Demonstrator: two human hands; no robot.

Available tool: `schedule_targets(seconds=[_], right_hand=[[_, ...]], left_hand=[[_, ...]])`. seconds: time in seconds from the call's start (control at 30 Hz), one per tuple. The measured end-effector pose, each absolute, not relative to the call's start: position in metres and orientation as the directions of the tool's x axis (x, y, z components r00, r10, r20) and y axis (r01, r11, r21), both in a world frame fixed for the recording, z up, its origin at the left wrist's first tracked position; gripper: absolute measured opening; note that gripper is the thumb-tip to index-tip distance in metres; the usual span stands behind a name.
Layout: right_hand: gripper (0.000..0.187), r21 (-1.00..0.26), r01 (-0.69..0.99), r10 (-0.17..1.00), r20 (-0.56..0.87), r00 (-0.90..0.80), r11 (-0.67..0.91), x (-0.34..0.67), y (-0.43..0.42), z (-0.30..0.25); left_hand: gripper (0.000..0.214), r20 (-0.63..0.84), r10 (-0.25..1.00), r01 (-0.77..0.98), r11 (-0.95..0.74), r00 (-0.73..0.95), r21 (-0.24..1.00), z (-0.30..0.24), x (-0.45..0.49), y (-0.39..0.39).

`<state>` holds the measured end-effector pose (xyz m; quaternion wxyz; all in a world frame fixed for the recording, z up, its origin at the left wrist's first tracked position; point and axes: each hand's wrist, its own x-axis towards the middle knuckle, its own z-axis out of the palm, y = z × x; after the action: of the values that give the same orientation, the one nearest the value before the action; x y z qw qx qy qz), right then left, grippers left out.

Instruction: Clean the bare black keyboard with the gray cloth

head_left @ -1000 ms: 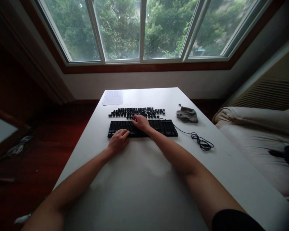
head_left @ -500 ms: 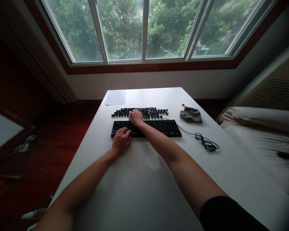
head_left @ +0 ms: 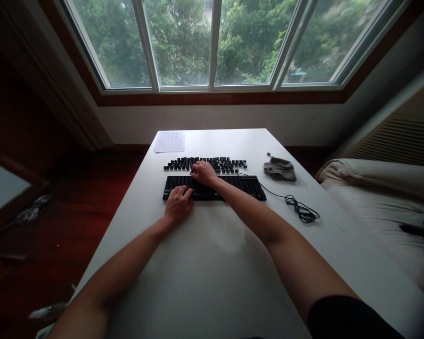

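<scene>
A black keyboard (head_left: 233, 186) lies flat across the white table. My left hand (head_left: 178, 203) rests at its front left part, fingers bent over the keys and gripping that end. Loose black keycaps (head_left: 229, 165) stand in uneven rows just behind the keyboard. Between those rows and the keyboard's back edge is my right hand (head_left: 204, 173), its fingers pinched together and pointing left. A small dark piece, seemingly a keycap, shows at its fingertips, mostly hidden by the fingers.
Right of the keycaps lies a grey cloth pouch (head_left: 279, 168). The keyboard's coiled cable (head_left: 304, 211) sits nearer on the right. A sheet of paper (head_left: 170, 141) lies at the table's far left corner. A pale sofa (head_left: 367, 202) stands on the right.
My right hand has shifted slightly to the right and toward me, away from the loose keycaps. My left hand stays at the keyboard's left end.
</scene>
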<state>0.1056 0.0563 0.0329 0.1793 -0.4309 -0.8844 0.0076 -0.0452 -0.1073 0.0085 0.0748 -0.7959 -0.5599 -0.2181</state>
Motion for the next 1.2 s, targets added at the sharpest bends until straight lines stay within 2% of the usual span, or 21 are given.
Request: schedule_targets(seconds=[0.2, 0.33, 0.6, 0.77, 0.9, 1.0, 1.2], right_hand=[[0.010, -0.378, 0.584, 0.695, 0.340, -0.634, 0.718, 0.148, 0.042, 0.026], [0.008, -0.451, 0.501, 0.648, 0.269, -0.712, 0.738, 0.159, 0.023, 0.018], [0.011, -0.310, 0.566, 0.634, 0.196, -0.748, 0.764, 0.153, 0.000, 0.032], [0.014, -0.172, 0.624, 0.643, 0.099, -0.759, 0.762, 0.148, -0.008, 0.043], [0.016, -0.079, 0.646, 0.651, 0.081, -0.755, 0.759, 0.141, -0.014, 0.048], [0.014, -0.099, 0.645, 0.652, 0.068, -0.755, 0.757, 0.140, -0.012, 0.049], [0.015, -0.265, 0.611, 0.655, 0.130, -0.744, 0.746, 0.155, -0.004, 0.038]], left_hand=[[0.027, 0.404, 0.873, 0.931, -0.346, 0.274, 0.116, 0.012, -0.043, -0.108], [0.030, 0.406, 0.872, 0.933, -0.343, 0.273, 0.107, 0.011, -0.042, -0.109], [0.034, 0.416, 0.868, 0.927, -0.352, 0.272, 0.127, 0.007, -0.042, -0.109], [0.035, 0.413, 0.871, 0.926, -0.349, 0.265, 0.141, 0.005, -0.043, -0.107], [0.034, 0.413, 0.869, 0.927, -0.352, 0.271, 0.131, 0.004, -0.044, -0.106], [0.033, 0.419, 0.865, 0.919, -0.365, 0.277, 0.146, 0.005, -0.046, -0.105], [0.042, 0.425, 0.861, 0.904, -0.385, 0.279, 0.186, 0.004, -0.050, -0.104]])
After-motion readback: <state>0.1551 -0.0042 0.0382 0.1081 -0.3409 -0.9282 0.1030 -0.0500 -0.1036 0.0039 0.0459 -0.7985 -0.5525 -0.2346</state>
